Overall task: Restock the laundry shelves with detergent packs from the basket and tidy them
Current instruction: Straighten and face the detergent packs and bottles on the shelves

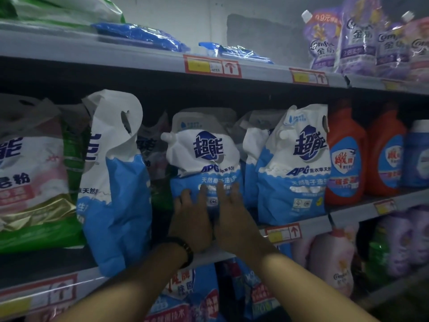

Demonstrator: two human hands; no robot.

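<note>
Head view: both forearms reach up and away to the middle shelf (301, 231). Left hand (189, 219), a dark band at its wrist, lies flat with fingers spread on the lower front of the middle blue-and-white detergent pack (204, 159). Right hand (234, 217) presses flat just beside it, fingers splayed, gripping nothing. That pack stands upright, long axis vertical, spout at upper left, label facing near.

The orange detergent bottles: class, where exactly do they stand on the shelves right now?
In the head view, the orange detergent bottles stand on the middle shelf at the right, just right of a blue-and-white detergent pouch.
</note>
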